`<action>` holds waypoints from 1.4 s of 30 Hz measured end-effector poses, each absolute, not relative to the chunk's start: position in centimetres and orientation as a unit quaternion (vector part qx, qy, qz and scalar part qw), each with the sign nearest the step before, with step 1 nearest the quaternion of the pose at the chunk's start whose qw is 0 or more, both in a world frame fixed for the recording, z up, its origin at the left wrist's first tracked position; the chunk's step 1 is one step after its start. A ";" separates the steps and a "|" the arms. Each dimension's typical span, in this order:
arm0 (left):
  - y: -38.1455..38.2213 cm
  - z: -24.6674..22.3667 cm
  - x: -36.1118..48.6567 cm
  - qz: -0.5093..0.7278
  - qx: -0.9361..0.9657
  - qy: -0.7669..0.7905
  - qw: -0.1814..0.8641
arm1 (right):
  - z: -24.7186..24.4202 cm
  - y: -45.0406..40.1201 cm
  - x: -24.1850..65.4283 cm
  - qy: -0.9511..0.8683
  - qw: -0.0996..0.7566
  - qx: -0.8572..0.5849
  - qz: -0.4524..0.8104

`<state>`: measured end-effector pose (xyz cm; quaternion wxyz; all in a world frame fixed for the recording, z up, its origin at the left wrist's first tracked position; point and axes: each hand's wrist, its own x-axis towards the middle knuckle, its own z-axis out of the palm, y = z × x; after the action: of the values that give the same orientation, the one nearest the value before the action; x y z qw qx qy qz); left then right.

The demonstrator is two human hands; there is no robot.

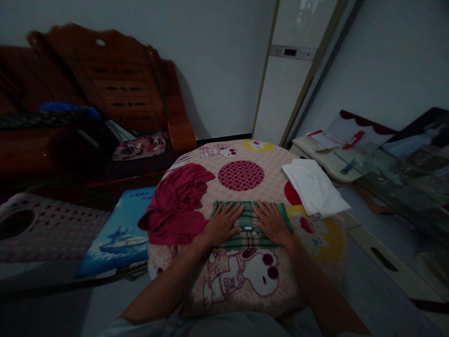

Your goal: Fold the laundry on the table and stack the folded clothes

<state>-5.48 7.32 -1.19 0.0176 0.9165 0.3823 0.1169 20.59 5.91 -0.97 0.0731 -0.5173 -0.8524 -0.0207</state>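
A green plaid cloth garment (pixel 248 239) lies folded into a flat rectangle near the front of the round table, with a small white label showing at its middle. My left hand (pixel 224 223) rests flat on its left part, fingers spread. On the right part lies my right hand (pixel 271 222), also flat with fingers apart. To the left, a crumpled dark red garment (pixel 177 206) reaches close to my left wrist. A folded white garment (pixel 314 187) sits at the table's right edge, partly hanging over it.
The round table wears a pink cartoon-print cover (pixel 242 276). Beyond it stand a carved wooden bench (pixel 122 93) on the left and a tall white air conditioner (pixel 282 89). A glass shelf (pixel 396 187) is at the right; a blue dolphin-print bag (pixel 121 234) is at the left.
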 end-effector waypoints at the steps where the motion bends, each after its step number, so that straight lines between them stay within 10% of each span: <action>1: 7.3 -1.2 -5.5 0.121 0.916 0.383 0.017 | -1.0 5.9 20.6 -0.852 0.073 -0.518 -0.021; 42: 7.3 -1.0 -5.4 0.100 0.916 0.388 0.031 | -1.0 5.9 20.6 -0.854 0.079 -0.514 -0.030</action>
<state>-5.45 7.34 -1.02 0.0314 0.9157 0.3879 0.1004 20.60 5.87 -1.01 0.0790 -0.5137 -0.8538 -0.0297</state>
